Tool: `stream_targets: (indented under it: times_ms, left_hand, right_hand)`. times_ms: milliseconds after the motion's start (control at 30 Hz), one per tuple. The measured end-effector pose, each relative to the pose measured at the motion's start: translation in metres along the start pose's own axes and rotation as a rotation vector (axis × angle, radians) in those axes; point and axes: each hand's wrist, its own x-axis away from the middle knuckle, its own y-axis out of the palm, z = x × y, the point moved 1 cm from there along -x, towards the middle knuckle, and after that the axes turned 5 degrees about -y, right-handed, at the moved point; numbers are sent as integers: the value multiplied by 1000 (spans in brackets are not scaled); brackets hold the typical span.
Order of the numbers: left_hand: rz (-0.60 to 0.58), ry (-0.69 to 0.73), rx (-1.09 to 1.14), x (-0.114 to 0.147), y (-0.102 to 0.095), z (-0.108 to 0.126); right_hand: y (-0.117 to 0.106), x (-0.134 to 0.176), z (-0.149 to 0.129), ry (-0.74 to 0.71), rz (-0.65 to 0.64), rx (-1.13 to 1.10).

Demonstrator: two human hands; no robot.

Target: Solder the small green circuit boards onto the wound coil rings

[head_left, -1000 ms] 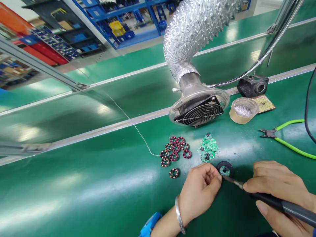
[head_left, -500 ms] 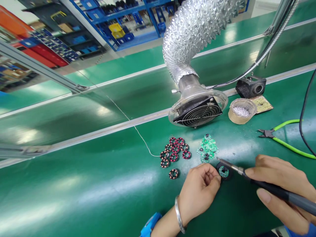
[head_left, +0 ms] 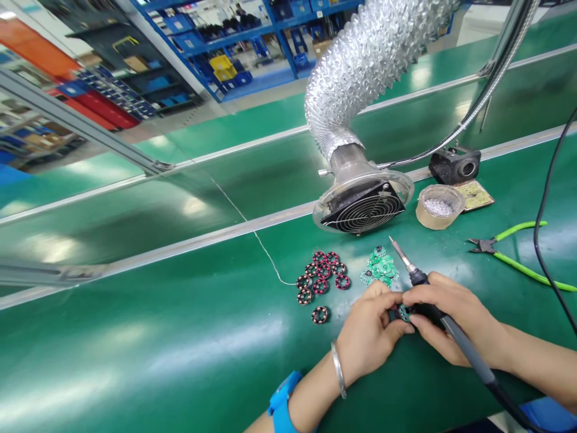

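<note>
My left hand (head_left: pixel 369 331) pinches a small round green circuit board (head_left: pixel 404 312) at its left edge; a dark rim shows around it, partly hidden by fingers. In my right hand (head_left: pixel 464 319) lies a soldering iron (head_left: pixel 467 347), its metal tip pointing up and away from the board. The right thumb and forefinger also reach the board's right side. Just beyond the hands is a pile of green circuit boards (head_left: pixel 381 267). To the left sit several small wound ring coils (head_left: pixel 323 270), with one coil (head_left: pixel 320 314) apart and nearer me.
A fume extractor hood (head_left: pixel 365 207) on a foil duct hangs over the bench. Behind to the right stand a tub of solder bits (head_left: pixel 438 207), a sponge tray (head_left: pixel 475 195) and a black iron holder (head_left: pixel 455 165). Green-handled cutters (head_left: pixel 518 249) and a cable (head_left: pixel 541 240) lie at right.
My right hand has moved left to the board, and the soldering iron's tip has swung upward, away from it. The board is now held between both hands.
</note>
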Motion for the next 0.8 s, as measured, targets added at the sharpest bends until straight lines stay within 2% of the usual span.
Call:
stream_targets:
  times_ms: [100, 267, 400, 533, 633, 800]
  left_hand:
    - [-16, -44, 63, 1, -3, -4]
    - [116, -93, 139, 16, -4, -4]
    - [123, -110, 193, 20, 2, -2]
    - [123, -142, 232, 16, 9, -1]
    - [118, -155, 262, 14, 10, 0]
    - [99, -182, 248, 18, 7, 0]
  right_hand:
    - [3, 2, 3, 10, -33, 2]
    - [5, 2, 5, 18, -57, 3]
    - [5, 3, 5, 3, -58, -1]
    - [5, 5, 4, -95, -31, 21]
    - [4, 6, 2, -181, -66, 73]
    - [1, 7, 1, -242, -123, 155]
